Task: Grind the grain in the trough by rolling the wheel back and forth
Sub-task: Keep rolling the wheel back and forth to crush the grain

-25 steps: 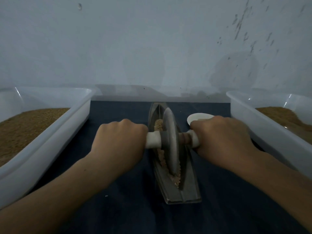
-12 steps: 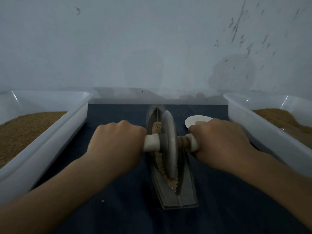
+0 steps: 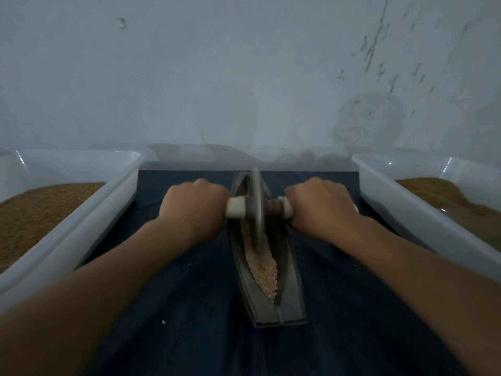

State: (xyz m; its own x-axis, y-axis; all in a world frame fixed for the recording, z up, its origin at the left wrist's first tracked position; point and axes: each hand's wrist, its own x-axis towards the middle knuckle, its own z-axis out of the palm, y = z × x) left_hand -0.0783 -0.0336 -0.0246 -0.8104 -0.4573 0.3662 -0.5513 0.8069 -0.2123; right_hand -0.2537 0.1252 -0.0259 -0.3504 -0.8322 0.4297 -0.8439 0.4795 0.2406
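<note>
Wheel (image 3: 256, 210) stands far along trough (image 3: 291, 294) (left hand (image 3: 193, 210), right hand (image 3: 321, 207) gripping it).

Person: left hand (image 3: 193, 210) and right hand (image 3: 321, 207) bare. Left forearm (image 3: 108, 280) and right forearm (image 3: 406, 267) bare too, uncovered as far as the lower edge of view. Forearms slender, wrists narrow, knuckles rounded. Light dim; nails and finer surface detail cannot be made out.

Pretty dim in here. Pale wall (image 3: 244, 77) has dark streaks (image 3: 375, 47) toward its right side. Navy cloth (image 3: 189, 335) spread right below it.
</note>
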